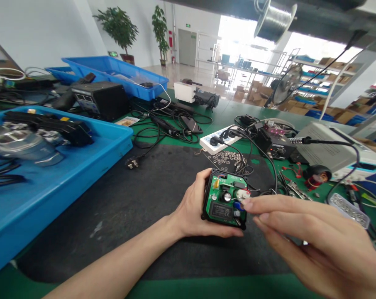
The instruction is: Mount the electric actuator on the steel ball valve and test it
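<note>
My left hand (192, 207) is wrapped round a square black housing with a green circuit board (219, 195) facing up, tilted toward me above the dark mat. Among the parts on the board are a round capacitor (227, 197), a white connector (243, 194) and a blue disc-shaped component (238, 206). My right hand (312, 232) reaches in from the right with its fingers drawn together. Its index fingertip is at the board's right side, by the blue component and the white connector. Small metallic glints show beneath that hand, but what its fingers hold is hidden.
To the left, a blue tray (113, 137) carries metal castings and black parts. Behind the board lie a white power strip (219, 141), scattered metal rings (227, 160) and cables. A soldering iron (301, 140), a grey instrument (337, 149) and a screw box (350, 209) stand right.
</note>
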Available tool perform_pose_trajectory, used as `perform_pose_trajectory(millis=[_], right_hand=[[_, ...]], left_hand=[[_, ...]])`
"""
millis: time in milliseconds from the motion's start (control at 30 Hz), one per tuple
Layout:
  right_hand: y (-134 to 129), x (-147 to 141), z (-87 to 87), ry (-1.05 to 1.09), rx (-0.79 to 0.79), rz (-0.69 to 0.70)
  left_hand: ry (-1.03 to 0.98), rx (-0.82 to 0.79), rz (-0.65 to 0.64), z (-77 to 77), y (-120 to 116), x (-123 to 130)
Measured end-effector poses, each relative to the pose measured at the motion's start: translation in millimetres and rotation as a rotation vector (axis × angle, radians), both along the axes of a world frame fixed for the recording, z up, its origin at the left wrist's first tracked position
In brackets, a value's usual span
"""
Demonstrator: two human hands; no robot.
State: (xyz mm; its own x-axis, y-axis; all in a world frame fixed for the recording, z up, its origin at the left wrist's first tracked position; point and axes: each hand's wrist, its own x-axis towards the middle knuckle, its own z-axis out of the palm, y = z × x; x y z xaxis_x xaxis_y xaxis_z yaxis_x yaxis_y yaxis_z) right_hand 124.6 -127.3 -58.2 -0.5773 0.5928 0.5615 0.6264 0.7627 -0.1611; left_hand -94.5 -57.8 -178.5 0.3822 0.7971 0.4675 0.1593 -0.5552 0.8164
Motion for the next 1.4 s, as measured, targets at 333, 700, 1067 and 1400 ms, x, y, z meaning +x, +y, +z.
perform_pose_trajectory(millis=[333, 700, 1067, 1400], right_hand=[[11.3, -7.4, 4.0, 0.057, -0.096, -0.069], [2.8, -4.3, 2.3, 0.011, 0.024, -0.027], [0.7, -3.8, -4.2, 0.055, -0.022, -0.04], [4.3, -13.0, -3.3, 0.151, -0.073, -0.108]], left_hand=[[-0.004, 0.016, 0.028, -1.3, 0.4, -1.3], [-0.01, -0.002, 0.008, -2.8, 0.4, -1.4], [-0.011, 0.003, 0.017, -1.9, 0.3, -0.9], [-0.017, -0.01, -0.004, -3.0, 0.8, -0.6]])
